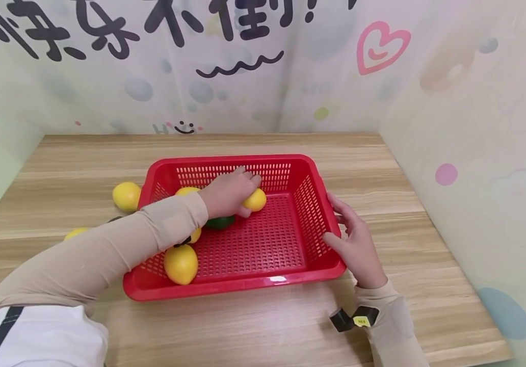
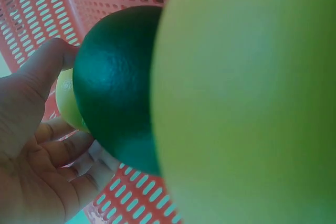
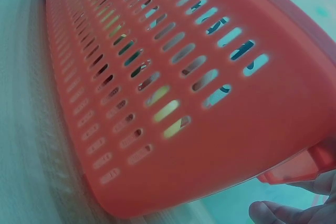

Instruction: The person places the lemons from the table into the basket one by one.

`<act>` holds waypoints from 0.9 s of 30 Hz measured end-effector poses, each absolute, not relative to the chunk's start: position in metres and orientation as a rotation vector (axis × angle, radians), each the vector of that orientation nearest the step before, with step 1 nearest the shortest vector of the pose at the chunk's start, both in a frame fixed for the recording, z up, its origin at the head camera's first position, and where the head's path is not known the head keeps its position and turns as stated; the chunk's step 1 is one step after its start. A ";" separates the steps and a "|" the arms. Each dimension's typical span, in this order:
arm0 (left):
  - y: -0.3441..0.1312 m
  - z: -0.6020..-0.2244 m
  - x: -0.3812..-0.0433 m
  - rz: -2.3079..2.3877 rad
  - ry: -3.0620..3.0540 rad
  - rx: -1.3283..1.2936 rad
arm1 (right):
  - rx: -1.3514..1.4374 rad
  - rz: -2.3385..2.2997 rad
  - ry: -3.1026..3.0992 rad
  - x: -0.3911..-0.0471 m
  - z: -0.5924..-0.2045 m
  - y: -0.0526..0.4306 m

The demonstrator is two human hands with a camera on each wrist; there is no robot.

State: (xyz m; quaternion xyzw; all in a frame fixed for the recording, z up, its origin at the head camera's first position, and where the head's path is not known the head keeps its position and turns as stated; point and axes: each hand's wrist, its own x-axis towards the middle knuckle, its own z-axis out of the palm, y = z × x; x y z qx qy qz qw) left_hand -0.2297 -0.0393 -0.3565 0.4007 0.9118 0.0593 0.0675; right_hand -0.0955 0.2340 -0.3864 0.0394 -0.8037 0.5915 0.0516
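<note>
Head view: the red basket (image 1: 244,286) was gripped at its right rim by the right hand (image 1: 357,247). Farther in, a small yellow fruit (image 1: 257,200) was gripped inside the basket by the left hand (image 1: 228,194). Placement seemed in hand; next, a gentle release onto the basket's floor was judged necessary.
</note>
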 end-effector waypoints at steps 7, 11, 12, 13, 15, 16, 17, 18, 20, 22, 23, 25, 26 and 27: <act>-0.037 -0.358 -0.226 0.156 2.761 1.207 | 0.102 1.819 -2.444 -0.094 -0.386 0.233; -0.038 -0.358 -0.226 0.130 2.773 1.213 | 0.107 1.830 -2.435 -0.094 -0.386 0.232; -0.038 -0.357 -0.226 0.120 2.776 1.210 | 0.107 1.833 -2.434 -0.094 -0.386 0.232; -0.038 -0.357 -0.226 0.112 2.777 1.208 | 0.110 1.837 -2.433 -0.094 -0.385 0.232; -0.038 -0.355 -0.226 0.086 2.779 1.206 | 0.109 1.838 -2.435 -0.094 -0.384 0.231; -0.038 -0.355 -0.226 0.076 2.778 1.203 | 0.104 1.836 -2.438 -0.094 -0.384 0.231; -0.038 -0.354 -0.226 0.066 2.776 1.202 | 0.097 1.835 -2.442 -0.094 -0.384 0.231; -0.038 -0.353 -0.226 0.057 2.772 1.201 | 0.091 1.834 -2.445 -0.093 -0.383 0.231; -0.039 -0.351 -0.226 0.046 2.765 1.202 | 0.079 1.832 -2.452 -0.093 -0.383 0.231; -0.040 -0.349 -0.226 0.046 2.756 1.201 | 0.072 1.833 -2.456 -0.092 -0.383 0.230; -0.041 -0.348 -0.226 0.042 2.753 1.205 | 0.071 1.832 -2.458 -0.092 -0.383 0.230; -0.042 -0.346 -0.226 0.041 2.750 1.215 | 0.075 1.832 -2.459 -0.092 -0.383 0.230; -0.043 -0.345 -0.225 0.041 2.749 1.220 | 0.079 1.829 -2.459 -0.092 -0.383 0.230; -0.044 -0.344 -0.225 0.047 2.751 1.219 | 0.079 1.829 -2.458 -0.092 -0.383 0.230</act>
